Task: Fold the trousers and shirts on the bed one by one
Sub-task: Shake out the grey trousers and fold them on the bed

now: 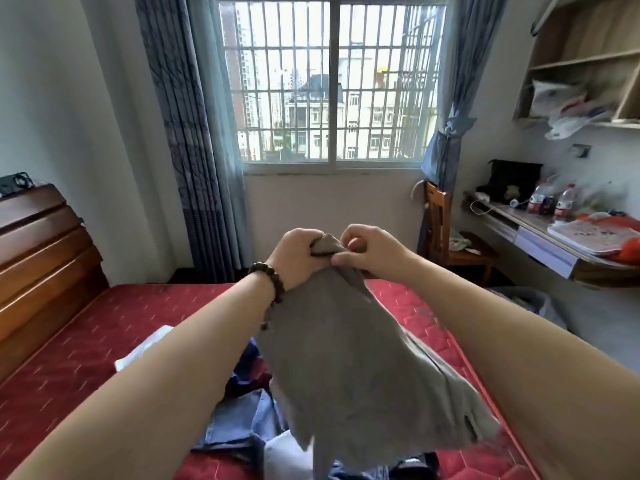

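Above the red mattress (104,327), the grey garment (346,358) is held up, gripped at one bunched edge by the left hand (298,258) and pinched by the right hand (367,251), so it could probably get folded crooked.

Grey garment (363,368) held up, hanging over heaped clothes (239,420) on red bed (86,341).

Both bare forearms stretch forward, raised in front of the chest, hands close together. Left hand (298,256) fisted, fingers curled tight around the grey garment (363,368). Right hand (372,252) pinches its top edge, thumb and fingertips bent, wrists near level.
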Tool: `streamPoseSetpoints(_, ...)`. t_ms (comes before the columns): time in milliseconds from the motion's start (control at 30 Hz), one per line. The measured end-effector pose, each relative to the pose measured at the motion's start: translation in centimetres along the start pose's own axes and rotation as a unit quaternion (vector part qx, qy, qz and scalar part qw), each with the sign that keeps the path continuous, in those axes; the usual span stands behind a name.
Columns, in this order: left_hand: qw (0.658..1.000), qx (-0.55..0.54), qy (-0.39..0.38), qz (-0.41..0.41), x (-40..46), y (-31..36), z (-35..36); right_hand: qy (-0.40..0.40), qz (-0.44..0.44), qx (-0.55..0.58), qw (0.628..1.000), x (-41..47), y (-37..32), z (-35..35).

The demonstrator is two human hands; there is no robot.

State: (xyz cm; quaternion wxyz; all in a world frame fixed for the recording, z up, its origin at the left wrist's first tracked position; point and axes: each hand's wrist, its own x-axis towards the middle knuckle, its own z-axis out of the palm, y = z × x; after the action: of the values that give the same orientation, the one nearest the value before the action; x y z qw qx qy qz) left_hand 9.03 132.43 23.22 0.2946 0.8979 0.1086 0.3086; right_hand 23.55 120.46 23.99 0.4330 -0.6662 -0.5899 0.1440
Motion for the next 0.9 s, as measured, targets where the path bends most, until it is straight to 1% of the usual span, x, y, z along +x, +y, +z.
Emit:
streamPoseSetpoints(67, 1.000, -0.013, 0.008, 0.027, 0.7, 1.2, -0.5, -0.070, 0.065, 0.029, 0.995, -1.6, 2.2, -0.7)
streamPoseSetpoints(133, 0.999, -0.039, 0.026, 0.026, 1.3, 1.9, -1.2, -0.126, 0.123, 0.043, 0.983, -3.3, 4.5, -0.2)
streamPoseSetpoints(200, 0.997, -0.049, 0.050, 0.022, 1.7, 2.5, -2.5, -0.155, 0.161, 0.095, 0.970, -4.7, 6.2, 1.2)
streamPoseSetpoints(267, 0.996, -0.057, 0.065, 0.026, 1.8, 2.8, -3.8, -0.167, 0.176, 0.156, 0.958, -5.4, 6.9, 2.8)
streamPoseSetpoints(333, 0.994, -0.057, 0.088, 0.028, 1.6, 3.0, -4.8, -0.149, 0.165, 0.186, 0.957, -5.3, 6.6, 4.3)
streamPoseSetpoints(433, 0.988, -0.038, 0.150, 0.004, 0.7, 2.0, -6.5, -0.050, 0.134, 0.184, 0.972, -4.3, 5.4, 5.2)
streamPoseSetpoints(467, 0.985, -0.018, 0.173, -0.013, 0.3, 1.2, -7.1, -0.029, 0.128, 0.181, 0.975, -3.8, 4.9, 5.1)
streamPoseSetpoints(533, 0.977, 0.035, 0.197, -0.078, -0.8, -0.6, -8.4, -0.014, 0.119, 0.162, 0.979, -2.8, 3.7, 4.3)
streamPoseSetpoints(600, 0.970, 0.076, 0.185, -0.138, -2.2, -2.1, -9.2, -0.013, 0.112, 0.132, 0.985, -1.6, 2.3, 3.4)
streamPoseSetpoints(633, 0.970, 0.089, 0.181, -0.140, -2.9, -2.3, -9.1, -0.009, 0.109, 0.115, 0.987, -0.8, 1.4, 3.1)
streamPoseSetpoints(700, 0.978, 0.090, 0.166, -0.092, -4.3, -1.6, -7.7, 0.004, 0.116, 0.084, 0.990, 0.7, -0.4, 2.7)
streamPoseSetpoints(767, 0.991, 0.059, 0.113, -0.051, -5.7, -0.3, -4.9, 0.009, 0.136, 0.064, 0.989, 1.9, -1.9, 2.7)
streamPoseSetpoints(833, 0.997, 0.030, 0.059, -0.048, -6.9, 0.6, -1.6, 0.007, 0.145, 0.059, 0.988, 2.5, -2.9, 2.8)
streamPoseSetpoints(900, 0.997, 0.004, 0.046, -0.062, -7.6, 1.1, 1.1, 0.017, 0.150, 0.090, 0.985, 2.9, -3.5, 2.7)
